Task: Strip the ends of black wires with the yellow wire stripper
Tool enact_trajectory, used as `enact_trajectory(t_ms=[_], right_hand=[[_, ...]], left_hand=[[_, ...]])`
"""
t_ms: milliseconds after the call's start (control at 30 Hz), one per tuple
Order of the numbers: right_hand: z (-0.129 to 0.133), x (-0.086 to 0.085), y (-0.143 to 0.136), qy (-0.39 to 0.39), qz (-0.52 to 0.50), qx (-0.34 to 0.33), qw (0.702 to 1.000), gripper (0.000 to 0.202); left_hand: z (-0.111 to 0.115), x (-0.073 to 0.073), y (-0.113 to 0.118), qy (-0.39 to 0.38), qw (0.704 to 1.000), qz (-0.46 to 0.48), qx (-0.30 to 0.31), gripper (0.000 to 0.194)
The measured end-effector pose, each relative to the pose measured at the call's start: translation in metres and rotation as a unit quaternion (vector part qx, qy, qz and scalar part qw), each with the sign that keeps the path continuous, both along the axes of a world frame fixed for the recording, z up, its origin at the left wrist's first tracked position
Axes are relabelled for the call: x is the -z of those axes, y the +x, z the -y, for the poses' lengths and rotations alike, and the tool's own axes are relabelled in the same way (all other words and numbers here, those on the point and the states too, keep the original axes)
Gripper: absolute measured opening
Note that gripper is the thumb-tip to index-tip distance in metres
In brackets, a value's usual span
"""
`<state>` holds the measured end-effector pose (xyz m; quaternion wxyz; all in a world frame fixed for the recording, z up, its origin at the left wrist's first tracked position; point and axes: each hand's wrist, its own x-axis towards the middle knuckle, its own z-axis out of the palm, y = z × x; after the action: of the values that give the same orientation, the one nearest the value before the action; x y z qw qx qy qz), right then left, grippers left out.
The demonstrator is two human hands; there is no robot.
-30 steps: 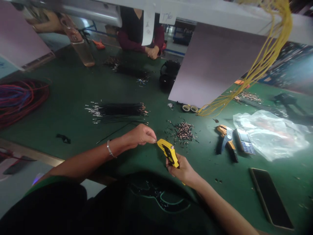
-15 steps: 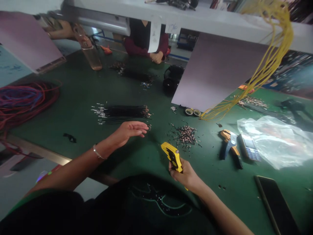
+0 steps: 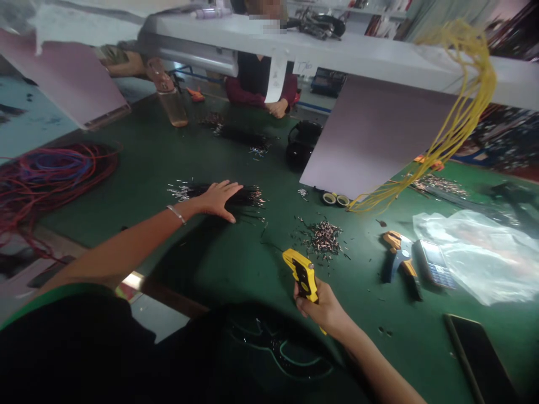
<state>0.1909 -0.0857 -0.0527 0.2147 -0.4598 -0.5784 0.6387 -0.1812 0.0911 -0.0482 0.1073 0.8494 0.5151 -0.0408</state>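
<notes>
My left hand (image 3: 219, 200), fingers spread, lies over a bundle of short black wires (image 3: 249, 197) with bared ends; the palm hides its middle, and I cannot tell how firmly it touches. My right hand (image 3: 318, 303) is closed around the handles of a yellow and black wire stripper (image 3: 302, 273), its jaws pointing up and left. A thin dark line runs from near the jaws, perhaps a wire. Just beyond the stripper is a pile of small stripped wire scraps (image 3: 324, 237).
A second wire stripper (image 3: 400, 255), a keypad phone (image 3: 435, 264), a plastic bag (image 3: 484, 252) and a smartphone (image 3: 480, 356) lie at right. Yellow wires (image 3: 455, 129) hang from the shelf (image 3: 379, 53). Red and blue wire coils (image 3: 63, 174) sit left. Across the table a person's hands (image 3: 278, 108) rest together.
My left hand has moved up and left onto the black wire bundle, and its fingers have spread. My right hand still holds the wire stripper in nearly the same place. The view has shifted slightly.
</notes>
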Motion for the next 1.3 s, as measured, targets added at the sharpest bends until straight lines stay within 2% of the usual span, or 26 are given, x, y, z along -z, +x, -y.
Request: enact_trajectory(t_ms=[133, 300, 500, 767, 1300], right_hand=[[-0.001, 0.001, 0.0, -0.004, -0.008, 0.002, 1.0, 0.013], [-0.001, -0.001, 0.0, -0.013, -0.009, 0.004, 1.0, 0.013], [-0.001, -0.005, -0.003, -0.033, -0.013, 0.017, 0.999, 0.013], [-0.002, -0.008, -0.004, -0.034, -0.021, 0.014, 0.999, 0.014], [0.0, -0.004, -0.005, -0.04, -0.037, 0.029, 0.998, 0.014]], left_hand=[[-0.013, 0.004, -0.003, -0.01, 1.0, -0.006, 0.008, 0.119], [-0.022, 0.001, -0.009, 0.003, 1.0, 0.006, 0.008, 0.109], [-0.029, 0.0, -0.018, 0.013, 0.999, 0.029, 0.024, 0.075], [-0.031, 0.009, -0.024, 0.033, 0.998, 0.055, -0.01, 0.04], [-0.02, 0.015, -0.019, 0.075, 0.993, 0.078, -0.04, 0.037]])
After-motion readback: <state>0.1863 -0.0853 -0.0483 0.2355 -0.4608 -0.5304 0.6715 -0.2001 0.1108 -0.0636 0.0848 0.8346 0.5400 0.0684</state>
